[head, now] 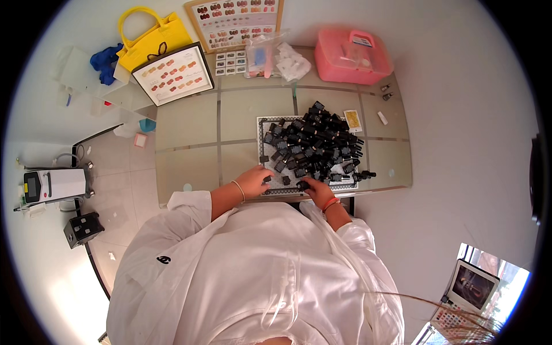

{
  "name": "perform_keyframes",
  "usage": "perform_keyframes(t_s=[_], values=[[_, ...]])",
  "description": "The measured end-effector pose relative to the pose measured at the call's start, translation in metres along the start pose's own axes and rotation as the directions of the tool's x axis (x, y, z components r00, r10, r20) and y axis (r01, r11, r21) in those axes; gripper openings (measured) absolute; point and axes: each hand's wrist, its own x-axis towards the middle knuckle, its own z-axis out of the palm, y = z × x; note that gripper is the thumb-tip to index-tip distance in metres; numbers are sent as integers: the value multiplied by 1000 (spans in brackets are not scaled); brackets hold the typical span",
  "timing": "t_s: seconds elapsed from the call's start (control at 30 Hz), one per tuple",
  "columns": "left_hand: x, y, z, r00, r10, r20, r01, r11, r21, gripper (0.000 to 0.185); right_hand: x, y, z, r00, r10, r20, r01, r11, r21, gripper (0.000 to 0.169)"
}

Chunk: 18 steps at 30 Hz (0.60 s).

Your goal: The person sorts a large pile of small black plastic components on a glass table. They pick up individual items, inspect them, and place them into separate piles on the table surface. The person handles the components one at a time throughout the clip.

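Observation:
A heap of black nail polish bottles (319, 142) lies on a white mat with a black lace-pattern border (261, 142) before me. My left hand (255, 180) is at the mat's lower left corner, its fingers closed on a small black bottle (267, 179). Near the mat's front edge, my right hand (317, 190) holds another black bottle (303, 186) between thumb and fingers. One upright black bottle (286, 180) stands between the hands. Another small black bottle (264, 159) is above my left hand at the mat's left border.
Along the back of the glass-topped table (185, 168) are framed nail color charts (172, 76), plastic bags (258, 58) and a pink plastic case (353, 60). A gold-filled packet (352, 121) and a white tube (382, 118) lie right of the heap. Several bottles reach past the mat's right edge.

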Motion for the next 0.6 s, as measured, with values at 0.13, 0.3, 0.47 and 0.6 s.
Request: perform_keyframes(t_s=[0.13, 0.3, 0.47, 0.6], values=[[-1, 5, -4, 1000, -24, -9, 24, 1000, -6, 36, -4, -29, -22, 982, 68, 176, -120, 946, 300, 49], [4, 38, -31, 973, 219, -78, -224, 972, -65, 44, -3, -53, -29, 980, -72, 187, -44, 832, 553, 44], [11, 70, -41, 909, 411, -67, -414, 909, -39, 49, 9, -82, -25, 965, -195, 178, 14, 712, 702, 43], [9, 89, -44, 951, 215, -221, -277, 912, -304, 45, 13, -103, -22, 988, -84, 132, -34, 707, 707, 43]])
